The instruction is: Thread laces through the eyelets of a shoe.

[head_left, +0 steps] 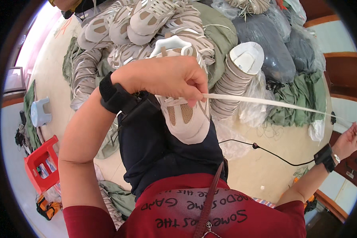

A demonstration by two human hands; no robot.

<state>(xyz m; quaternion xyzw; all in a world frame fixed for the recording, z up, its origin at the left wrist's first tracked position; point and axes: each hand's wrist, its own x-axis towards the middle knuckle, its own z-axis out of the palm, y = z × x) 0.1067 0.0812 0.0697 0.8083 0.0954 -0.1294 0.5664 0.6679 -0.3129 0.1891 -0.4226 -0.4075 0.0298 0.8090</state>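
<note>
A beige sneaker (186, 129) with brown mesh panels rests on my lap, its toe toward me. Across its upper lies my left hand (178, 77), thumb and fingers pinched on a cream shoelace (261, 100) beside the shoe. From there the lace runs taut to the far right. At that end my right hand (347, 139) is closed round it with the arm stretched out; its fingertips lie near the picture's dark rim. The left hand hides much of the sneaker's tongue and eyelets.
A pile of similar sneakers (146, 22) is heaped ahead. A stack of nested shoes (238, 75) stands right of the lap, before dark plastic bags (265, 43) and green cloth (297, 99). On the left are a red stool (37, 164) and a light-blue stool (40, 112). A black cable (279, 155) reaches my right wrist.
</note>
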